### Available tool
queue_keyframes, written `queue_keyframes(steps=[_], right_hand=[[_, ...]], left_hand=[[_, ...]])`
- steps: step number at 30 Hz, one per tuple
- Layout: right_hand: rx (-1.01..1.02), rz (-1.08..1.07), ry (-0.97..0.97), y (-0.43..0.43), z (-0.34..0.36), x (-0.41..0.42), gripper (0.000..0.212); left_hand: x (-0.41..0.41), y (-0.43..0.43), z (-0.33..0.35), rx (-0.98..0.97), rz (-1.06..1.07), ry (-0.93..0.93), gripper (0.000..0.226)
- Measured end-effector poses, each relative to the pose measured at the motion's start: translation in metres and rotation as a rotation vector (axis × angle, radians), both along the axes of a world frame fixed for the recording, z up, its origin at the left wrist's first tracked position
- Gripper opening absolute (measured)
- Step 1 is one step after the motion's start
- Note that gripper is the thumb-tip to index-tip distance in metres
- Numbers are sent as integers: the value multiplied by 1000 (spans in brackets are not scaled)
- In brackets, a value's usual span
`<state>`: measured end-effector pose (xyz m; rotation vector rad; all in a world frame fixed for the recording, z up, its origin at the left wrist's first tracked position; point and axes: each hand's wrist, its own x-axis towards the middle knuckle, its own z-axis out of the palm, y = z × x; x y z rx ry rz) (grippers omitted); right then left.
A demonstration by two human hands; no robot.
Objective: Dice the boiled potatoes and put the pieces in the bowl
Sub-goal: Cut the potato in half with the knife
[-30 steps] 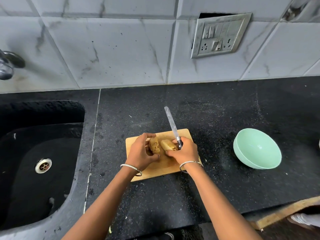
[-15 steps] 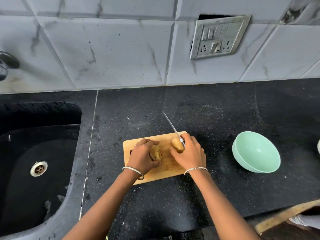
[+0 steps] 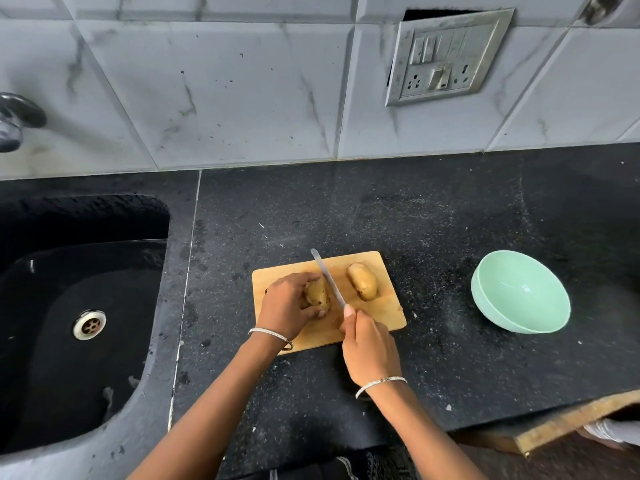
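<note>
While potatoes [image 3: 362, 280] uncut, bowl [image 3: 540, 320] empty

No readable text or labels, switch plate [image 3: 446, 57] markings perhaps too blurred to tell

Wooden cutting board [image 3: 388, 306], shiny metal knife blade [image 3: 327, 277], speckled black stone counter [image 3: 433, 220]

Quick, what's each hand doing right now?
Left hand: closed around the potato on the cutting board.
Right hand: closed on the knife.
</note>
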<state>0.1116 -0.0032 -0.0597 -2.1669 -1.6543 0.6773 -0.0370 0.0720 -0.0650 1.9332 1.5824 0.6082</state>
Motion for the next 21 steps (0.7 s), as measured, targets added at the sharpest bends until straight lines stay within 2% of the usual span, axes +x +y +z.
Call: queue_keyframes(steps=[7,21], right_hand=[[-71,3,-5,-6,4,-11,42],[-97,54,23,3,7,-13,44]], left_hand=[[2,-5,2,15,-1,39,58],[1,2,-8,-17,-1,86,51]])
